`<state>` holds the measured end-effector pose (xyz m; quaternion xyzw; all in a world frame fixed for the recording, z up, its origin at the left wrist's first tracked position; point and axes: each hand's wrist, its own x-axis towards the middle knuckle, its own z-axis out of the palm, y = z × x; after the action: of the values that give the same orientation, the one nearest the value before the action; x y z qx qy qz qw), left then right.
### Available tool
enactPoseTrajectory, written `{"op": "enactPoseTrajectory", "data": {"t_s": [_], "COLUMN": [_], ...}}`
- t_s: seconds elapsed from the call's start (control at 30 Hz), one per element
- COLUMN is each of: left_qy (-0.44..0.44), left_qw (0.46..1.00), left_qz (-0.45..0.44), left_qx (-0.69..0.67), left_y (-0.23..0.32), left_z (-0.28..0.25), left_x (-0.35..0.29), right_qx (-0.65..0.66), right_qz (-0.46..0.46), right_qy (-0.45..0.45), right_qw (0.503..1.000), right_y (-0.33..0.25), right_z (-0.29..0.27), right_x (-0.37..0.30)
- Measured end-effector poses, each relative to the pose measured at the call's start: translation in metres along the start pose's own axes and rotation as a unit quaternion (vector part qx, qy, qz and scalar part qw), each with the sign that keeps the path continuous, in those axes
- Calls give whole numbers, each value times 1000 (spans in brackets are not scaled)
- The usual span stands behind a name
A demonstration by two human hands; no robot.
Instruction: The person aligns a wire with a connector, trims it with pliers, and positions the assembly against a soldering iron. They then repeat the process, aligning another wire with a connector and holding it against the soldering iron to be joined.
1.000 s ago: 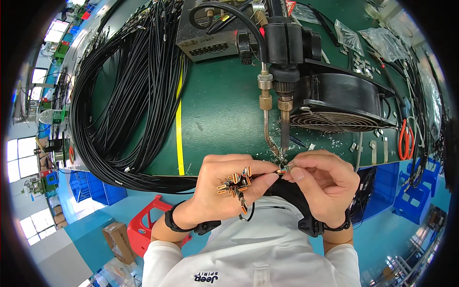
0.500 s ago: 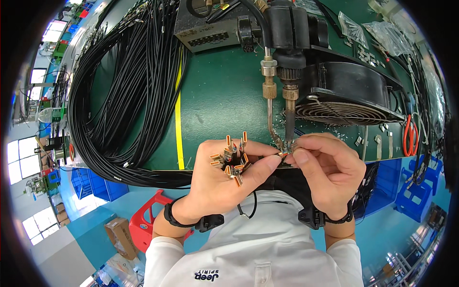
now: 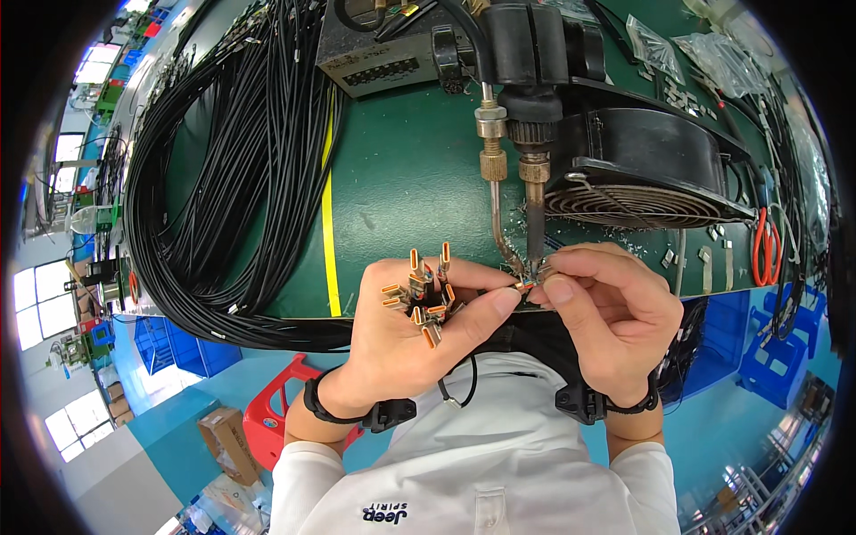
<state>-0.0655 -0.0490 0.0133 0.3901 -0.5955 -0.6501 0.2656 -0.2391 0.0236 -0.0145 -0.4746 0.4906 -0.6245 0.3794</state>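
Note:
My left hand (image 3: 406, 343) grips a bunch of black cable ends with several copper-coloured connectors (image 3: 426, 290) sticking up between its fingers. Its thumb and forefinger reach right to a small connector (image 3: 528, 282) held under two fixed soldering tips (image 3: 526, 254). My right hand (image 3: 606, 316) pinches that same small connector from the right side. Both hands hover at the front edge of the green table (image 3: 410, 187). The soldering head (image 3: 522, 53) hangs above the hands, with brass fittings on its two stems.
A large bundle of black cables (image 3: 232, 169) loops over the left of the table. A black round fan (image 3: 646, 169) sits right of the soldering tips. A grey power unit (image 3: 383, 53) stands behind. Orange-handled pliers (image 3: 767, 250) lie at right. Red stool (image 3: 281, 415) below.
The left hand has turned so the copper connectors now stand up higher between its fingers. Both hands stay pinched at the soldering tips.

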Motion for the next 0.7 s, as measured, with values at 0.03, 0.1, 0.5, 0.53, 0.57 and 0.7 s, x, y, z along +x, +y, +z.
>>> {"op": "enactPoseTrajectory", "data": {"t_s": [0.03,0.1,0.5,0.53,0.57,0.7], "left_qy": [0,0,0,0,0,-2], "left_qw": [1000,1000,1000,1000,1000,1000], "left_qz": [-2,-6,-7,-7,-9,-19], "left_qx": [-6,-17,-27,-27,-26,-21], "left_y": [0,-1,-1,-1,0,1], "left_z": [0,0,1,1,1,0], "left_x": [0,-1,-1,-1,-1,-2], "right_qx": [4,12,-17,-17,-12,2], "right_qz": [-2,-5,-14,-14,-13,-12], "right_qy": [0,-1,-9,-9,-2,14], "right_qw": [1000,1000,1000,1000,1000,1000], "right_y": [0,1,4,4,3,4], "right_z": [0,0,-2,-2,-1,0], "right_x": [0,0,-1,-1,-1,-1]}}
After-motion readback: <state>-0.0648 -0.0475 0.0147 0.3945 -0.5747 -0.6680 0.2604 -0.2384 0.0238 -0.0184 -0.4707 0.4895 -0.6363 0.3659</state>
